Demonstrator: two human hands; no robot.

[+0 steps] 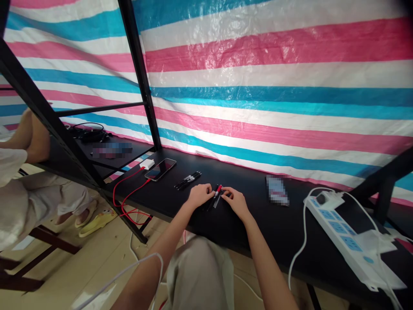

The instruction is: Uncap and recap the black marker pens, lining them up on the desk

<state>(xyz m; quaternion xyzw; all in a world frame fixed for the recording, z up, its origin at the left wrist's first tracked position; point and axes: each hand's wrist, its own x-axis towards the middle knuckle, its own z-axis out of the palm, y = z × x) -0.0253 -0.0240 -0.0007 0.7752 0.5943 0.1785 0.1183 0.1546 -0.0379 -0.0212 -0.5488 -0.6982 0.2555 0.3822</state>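
On the black tabletop (258, 224) in front of me lies a small group of pens (217, 200), one of them with a red part (219, 188). My left hand (200, 196) is at their left side, fingers curled in and fingertips against the pens. From the right, my right hand (236, 201) has its thumb and fingers bent together at the pens' edge. Exactly which pen each hand grips is partly hidden by the fingers. A second bunch of black-and-clear pens (187, 180) rests to the left, beyond my left hand and touched by neither.
A phone (160, 169) with a red cable and white charger (147, 164) lies at the left. A blurred packet (277, 190) and a white power strip (342, 234) with cables are at the right. Black frame posts (138, 73) stand left; another person (29, 172) sits beyond them.
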